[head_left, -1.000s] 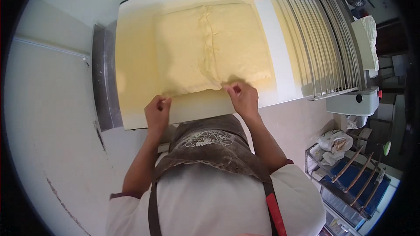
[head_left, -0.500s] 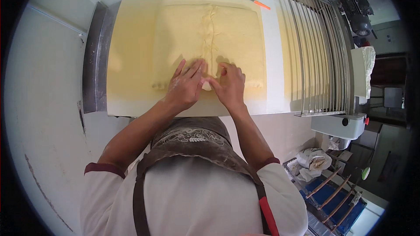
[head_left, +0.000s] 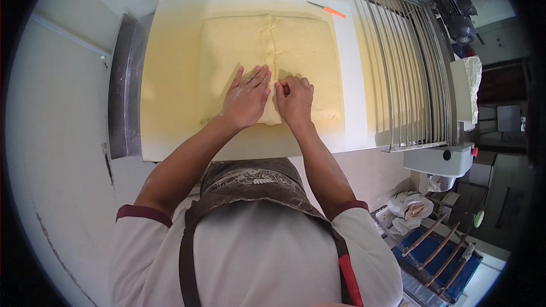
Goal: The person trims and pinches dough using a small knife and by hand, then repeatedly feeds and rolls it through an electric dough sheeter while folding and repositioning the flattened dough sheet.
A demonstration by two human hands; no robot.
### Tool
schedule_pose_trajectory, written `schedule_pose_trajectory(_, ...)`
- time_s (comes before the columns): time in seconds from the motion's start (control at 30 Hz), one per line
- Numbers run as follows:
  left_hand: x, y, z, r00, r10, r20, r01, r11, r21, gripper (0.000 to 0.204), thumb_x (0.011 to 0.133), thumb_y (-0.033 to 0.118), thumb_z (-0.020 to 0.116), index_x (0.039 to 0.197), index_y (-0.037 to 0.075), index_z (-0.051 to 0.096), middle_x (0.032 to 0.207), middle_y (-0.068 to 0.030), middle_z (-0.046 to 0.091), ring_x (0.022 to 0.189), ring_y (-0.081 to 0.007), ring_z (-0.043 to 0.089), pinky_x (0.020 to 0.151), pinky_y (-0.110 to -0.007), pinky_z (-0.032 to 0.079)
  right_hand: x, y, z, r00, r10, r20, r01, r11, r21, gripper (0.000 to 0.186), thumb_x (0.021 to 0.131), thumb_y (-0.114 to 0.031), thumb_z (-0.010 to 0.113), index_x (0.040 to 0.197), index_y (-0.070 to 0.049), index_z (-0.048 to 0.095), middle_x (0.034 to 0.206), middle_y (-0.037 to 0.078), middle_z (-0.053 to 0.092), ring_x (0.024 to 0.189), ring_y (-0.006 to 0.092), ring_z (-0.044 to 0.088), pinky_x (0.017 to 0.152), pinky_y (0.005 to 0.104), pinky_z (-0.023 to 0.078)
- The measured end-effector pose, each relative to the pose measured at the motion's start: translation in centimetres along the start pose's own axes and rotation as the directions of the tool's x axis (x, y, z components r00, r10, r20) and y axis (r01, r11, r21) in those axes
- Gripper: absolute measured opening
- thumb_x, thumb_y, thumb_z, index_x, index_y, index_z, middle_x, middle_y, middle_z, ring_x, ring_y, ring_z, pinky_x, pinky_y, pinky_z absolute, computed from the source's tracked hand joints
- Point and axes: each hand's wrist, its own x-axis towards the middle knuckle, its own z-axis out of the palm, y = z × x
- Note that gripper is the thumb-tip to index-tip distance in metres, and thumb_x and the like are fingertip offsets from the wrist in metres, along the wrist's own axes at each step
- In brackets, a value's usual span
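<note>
A wide, pale yellow slab of dough [head_left: 227, 42] lies on the work surface, its two sides meeting in a wrinkled seam that runs from the far edge toward me. My left hand [head_left: 244, 99] rests flat on the near part of the dough, left of the seam, fingers stretched out. Just right of the seam, my right hand [head_left: 294, 99] is closed, with thumb and fingers pinched on the dough's edge. The pinched bit itself is mostly hidden by the fingers.
A small knife [head_left: 334, 12] with an orange handle lies beyond the dough. To the right stands a metal bar guard [head_left: 406, 74] beside the pale surface [head_left: 355, 79]. A dark motor [head_left: 455, 14] is at the far right, and a metal ledge [head_left: 122, 85] borders the left end.
Both hands have moved slightly away from me along the seam. The near end of the seam, where my thumbs were, now lies flatter. The view has shifted a little.
</note>
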Motion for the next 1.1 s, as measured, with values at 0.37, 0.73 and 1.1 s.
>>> schedule_pose_trajectory(0.37, 2.7, -1.8, -0.6, 0.999, -0.028, 0.025, 0.029, 0.997, -0.067, 0.046, 0.101, 0.025, 0.031, 0.137, 0.0, 0.045, 0.145, -0.014, 0.042, 0.137, -0.0251, 0.036, 0.117, -0.048, 0.013, 3.4, 0.9, 0.9, 1.0, 0.01, 0.008, -0.009, 1.0, -0.026, 0.018, 0.075, -0.019, 0.075, 0.076, -0.007, 0.062, 0.067, 0.008, 0.06, 0.072, 0.0283, 0.054, 0.074, 0.0408, 0.04)
schedule_pose_trajectory(0.73, 6.8, -3.6, -2.1, 0.991, 0.005, 0.137, 0.006, 0.996, -0.084, 0.046, 0.101, 0.025, 0.032, 0.137, -0.001, 0.046, 0.144, -0.0132, 0.044, 0.137, -0.0242, 0.037, 0.118, -0.044, 0.016, 6.2, 1.3, 1.5, 0.997, 0.065, 0.051, -0.071, 0.99, 0.119, 0.013, 0.077, -0.015, 0.071, 0.083, -0.005, 0.065, 0.072, 0.01, 0.062, 0.078, 0.0301, 0.056, 0.074, 0.0411, 0.042)
schedule_pose_trajectory(1.1, 10.5, -5.8, -1.6, 0.992, 0.001, 0.129, 0.016, 0.991, -0.133, 0.045, 0.1, 0.021, 0.036, 0.136, -0.004, 0.044, 0.144, -0.0168, 0.043, 0.136, -0.0271, 0.037, 0.117, -0.045, 0.018, 10.3, 1.3, 2.6, 0.995, 0.097, -0.002, -0.096, 0.983, 0.155, 0.01, 0.078, -0.011, 0.07, 0.082, -0.005, 0.064, 0.071, 0.01, 0.061, 0.076, 0.0311, 0.056, 0.072, 0.042, 0.042)
